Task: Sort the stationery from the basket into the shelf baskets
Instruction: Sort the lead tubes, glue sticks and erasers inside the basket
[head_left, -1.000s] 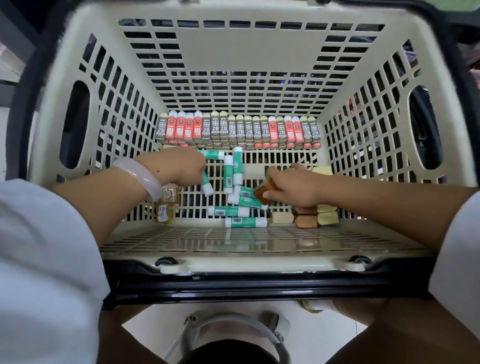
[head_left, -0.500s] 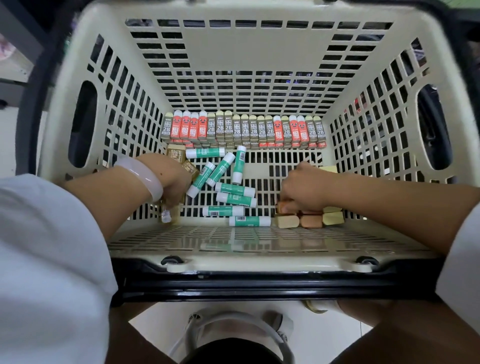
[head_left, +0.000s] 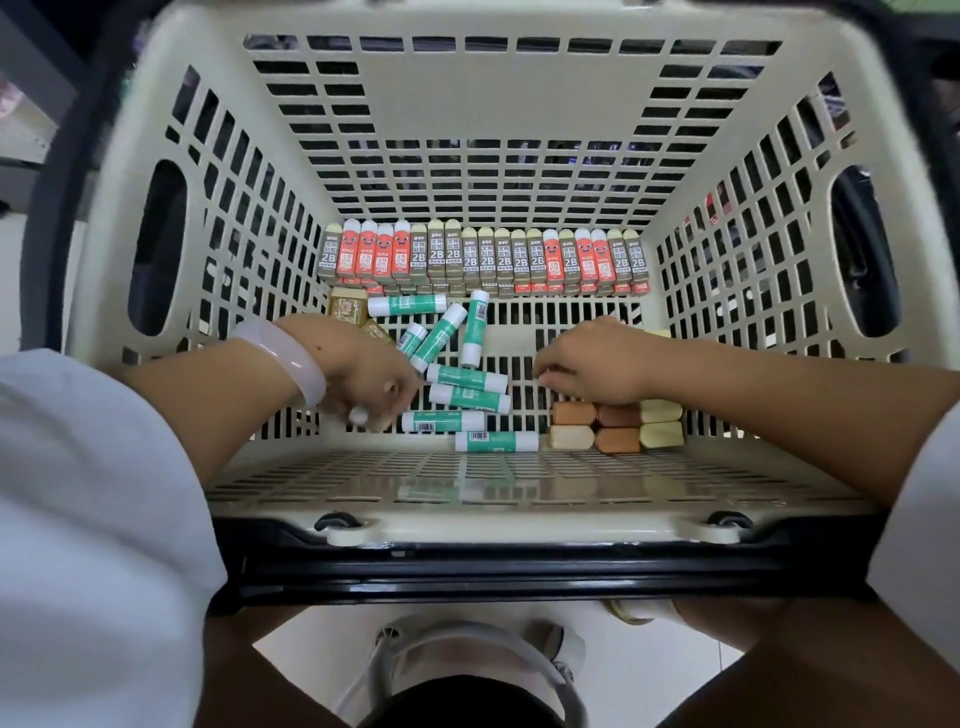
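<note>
A big cream slatted basket (head_left: 156, 130) holds the stationery. Boxes of 2B leads (head_left: 483, 257) stand in a row along its far wall. Several green-and-white glue sticks (head_left: 467, 378) lie scattered mid-floor. Brown, cream and yellow erasers (head_left: 615, 427) sit in two neat rows at the front right. My left hand (head_left: 366, 376) reaches down at the front left, fingers curled round a small white-ended item that they mostly hide. My right hand (head_left: 592, 364) hovers just over the erasers, fingers loosely bent, nothing visible in it.
Small gold packets (head_left: 345, 307) lie at the left, behind my left hand. The basket's near rim (head_left: 519, 519) sits on a black frame (head_left: 519, 571). White floor and a white ring-shaped object (head_left: 467, 644) show below, between my knees.
My left hand let go of a glue stick and dropped to the front-left corner. My right hand set a brown eraser among the others and lifted slightly off it.
</note>
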